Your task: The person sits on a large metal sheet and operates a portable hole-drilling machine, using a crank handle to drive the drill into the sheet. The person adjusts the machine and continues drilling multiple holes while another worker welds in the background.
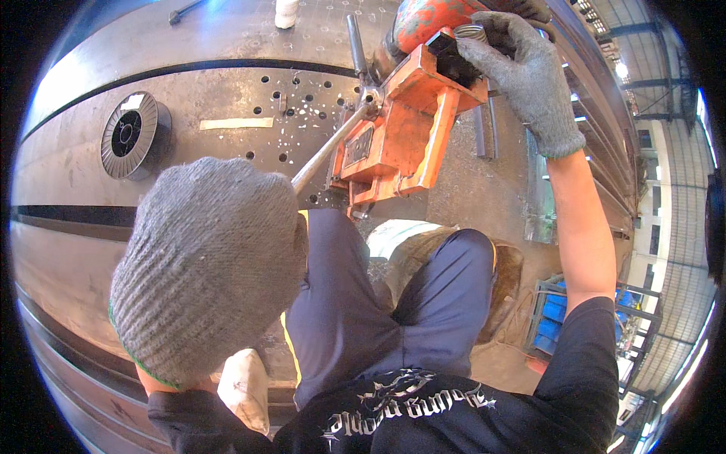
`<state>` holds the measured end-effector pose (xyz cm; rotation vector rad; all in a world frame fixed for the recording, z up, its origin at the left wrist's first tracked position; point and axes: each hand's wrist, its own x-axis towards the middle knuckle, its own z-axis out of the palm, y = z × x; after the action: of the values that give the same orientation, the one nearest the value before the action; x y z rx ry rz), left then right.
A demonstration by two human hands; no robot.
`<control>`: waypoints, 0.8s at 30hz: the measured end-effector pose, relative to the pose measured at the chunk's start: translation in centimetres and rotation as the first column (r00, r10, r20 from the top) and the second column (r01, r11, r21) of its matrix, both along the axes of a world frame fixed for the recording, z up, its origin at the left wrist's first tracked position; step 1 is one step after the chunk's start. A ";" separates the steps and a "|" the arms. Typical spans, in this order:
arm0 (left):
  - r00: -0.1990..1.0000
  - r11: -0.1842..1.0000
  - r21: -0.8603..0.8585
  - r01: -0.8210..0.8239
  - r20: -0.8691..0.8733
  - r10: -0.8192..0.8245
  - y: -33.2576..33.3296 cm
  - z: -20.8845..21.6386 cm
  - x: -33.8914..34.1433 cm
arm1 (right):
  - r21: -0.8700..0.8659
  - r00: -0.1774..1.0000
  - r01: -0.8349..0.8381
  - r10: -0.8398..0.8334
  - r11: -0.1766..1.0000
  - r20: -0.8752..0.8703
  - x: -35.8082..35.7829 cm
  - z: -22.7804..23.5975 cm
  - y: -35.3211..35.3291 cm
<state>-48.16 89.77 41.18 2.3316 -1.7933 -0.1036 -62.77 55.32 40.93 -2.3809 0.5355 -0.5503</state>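
Observation:
My left hand (208,265), in a grey knitted glove, is large in the near left; its fingers are hidden behind its back. The near end of a bar handle (329,151) disappears beside this glove; whether I grip it cannot be told. That bar meets a metal joint on the side of an orange vise-like fixture (397,144). At the fixture's far end, my right hand (522,76), gloved in grey, has thumb and forefinger closed on a small ribbed, coil-like metal piece (472,32). Just beyond is a worn red-orange rounded body (427,26).
A wire spool (132,136) lies on the steel table (68,166), which has round holes. Near it are a tan strip (237,123) and a white roll (286,13). A metal rod (355,45) stands up beside the fixture. A rack with blue bins (556,310) is at right.

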 end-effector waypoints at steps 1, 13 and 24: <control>1.000 1.000 0.020 -0.004 0.015 0.003 -0.1 0.2 -0.1 | -0.015 1.000 0.010 -0.010 1.000 -0.009 0.0 0.0 -0.2; 0.996 0.984 0.176 -0.027 0.083 0.012 -0.8 0.9 -0.2 | -0.002 0.992 0.111 -0.111 0.994 -0.059 1.9 2.0 3.5; 0.999 0.999 0.042 0.004 0.039 -0.006 -0.9 2.0 -0.8 | -0.114 0.987 0.126 -0.136 0.985 -0.090 2.0 2.0 3.2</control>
<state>-48.98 88.84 43.17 2.3736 -1.8325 -0.0976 -60.76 58.47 42.92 -2.4981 0.7271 -0.5345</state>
